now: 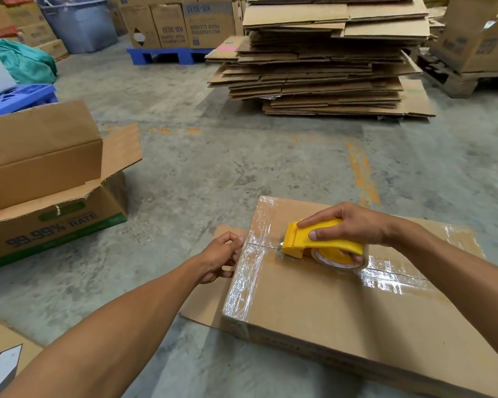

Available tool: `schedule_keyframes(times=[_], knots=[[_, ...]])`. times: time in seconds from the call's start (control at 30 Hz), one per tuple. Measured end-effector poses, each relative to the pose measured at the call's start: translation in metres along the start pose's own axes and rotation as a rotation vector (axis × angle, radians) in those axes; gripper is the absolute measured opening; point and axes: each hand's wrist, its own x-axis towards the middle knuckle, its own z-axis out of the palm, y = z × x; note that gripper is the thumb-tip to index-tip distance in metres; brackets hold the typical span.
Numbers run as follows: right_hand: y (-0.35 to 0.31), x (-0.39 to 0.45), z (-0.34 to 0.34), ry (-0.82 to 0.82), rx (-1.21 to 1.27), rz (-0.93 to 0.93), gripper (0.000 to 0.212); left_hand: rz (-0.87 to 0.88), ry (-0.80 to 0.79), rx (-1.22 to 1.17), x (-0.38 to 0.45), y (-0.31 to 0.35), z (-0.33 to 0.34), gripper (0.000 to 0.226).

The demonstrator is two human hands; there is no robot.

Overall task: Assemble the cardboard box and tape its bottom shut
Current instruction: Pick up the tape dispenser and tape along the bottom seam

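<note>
A brown cardboard box (314, 305) stands on the concrete floor in front of me, its closed flaps facing up. Clear tape runs along the centre seam and across the left edge. My right hand (348, 225) grips a yellow tape dispenser (316, 239) pressed on the seam near the box's left end. A roll of clear tape (339, 261) sits in the dispenser. My left hand (220, 257) rests against the left edge of the box at the seam, fingers curled on the edge.
An open printed carton (49, 222) with another box (41, 153) set in it stands at left. A tall stack of flattened cardboard (322, 67) lies ahead. Blue pallets (161, 54), printed cartons and a grey bin (81, 21) stand at the back.
</note>
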Motion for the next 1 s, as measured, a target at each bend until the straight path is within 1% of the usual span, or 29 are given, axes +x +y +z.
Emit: schedule_keyframes(times=[0.03,0.1,0.13,0.17,0.23,0.27,0.3,0.37,0.43,0.5,0.53,0.6,0.7,0.77,0.8,0.9,1.0], knots=[[0.000,0.000,0.000,-0.003,0.002,-0.001,0.030,-0.045,-0.005,0.034,-0.001,-0.003,-0.001,0.022],[0.002,0.001,-0.001,-0.003,0.009,0.004,0.030,-0.152,-0.003,0.104,-0.004,-0.009,-0.005,0.035],[0.003,0.001,-0.001,-0.003,0.012,0.005,0.030,-0.179,0.015,0.142,-0.005,-0.013,-0.008,0.041],[0.003,0.001,-0.001,-0.004,0.012,0.003,0.030,-0.163,0.049,0.173,-0.005,-0.016,-0.011,0.042],[0.005,0.002,-0.001,-0.002,0.004,-0.005,0.031,0.014,0.169,0.168,0.000,-0.018,-0.017,0.045],[0.005,0.002,-0.001,-0.003,0.004,-0.006,0.031,0.117,0.205,0.099,0.000,-0.016,-0.016,0.047],[0.005,0.002,-0.001,-0.005,0.004,-0.005,0.029,0.193,0.196,0.002,-0.002,-0.011,-0.012,0.048],[0.004,0.002,-0.001,-0.014,0.013,-0.002,0.028,0.253,0.095,-0.146,-0.010,-0.001,0.002,0.048],[0.004,0.003,-0.002,-0.013,0.017,0.000,0.030,0.245,-0.007,-0.124,-0.015,0.001,0.017,0.050],[0.004,0.002,-0.002,-0.017,0.015,0.004,0.033,0.265,-0.050,-0.023,-0.016,-0.001,0.024,0.052],[0.005,0.002,-0.003,-0.016,0.016,0.009,0.036,0.298,-0.047,0.071,-0.016,0.000,0.024,0.053],[0.007,0.003,-0.003,-0.033,0.025,-0.001,0.040,0.409,-0.014,0.375,-0.018,0.000,0.023,0.058],[0.007,0.004,-0.003,-0.052,0.034,-0.009,0.042,0.612,-0.013,0.834,-0.022,0.000,0.036,0.077],[0.003,0.003,-0.003,-0.054,0.042,0.006,0.036,0.666,-0.009,1.083,-0.020,-0.004,0.044,0.088],[0.002,0.003,-0.004,-0.059,0.043,0.005,0.034,0.678,0.011,1.175,-0.018,-0.007,0.046,0.090],[-0.002,0.002,-0.003,-0.113,0.021,0.016,0.038,0.716,0.068,1.308,-0.015,-0.013,0.046,0.088],[-0.009,0.001,0.001,-0.140,0.016,0.039,0.040,0.721,0.077,1.330,-0.014,-0.014,0.046,0.087]])
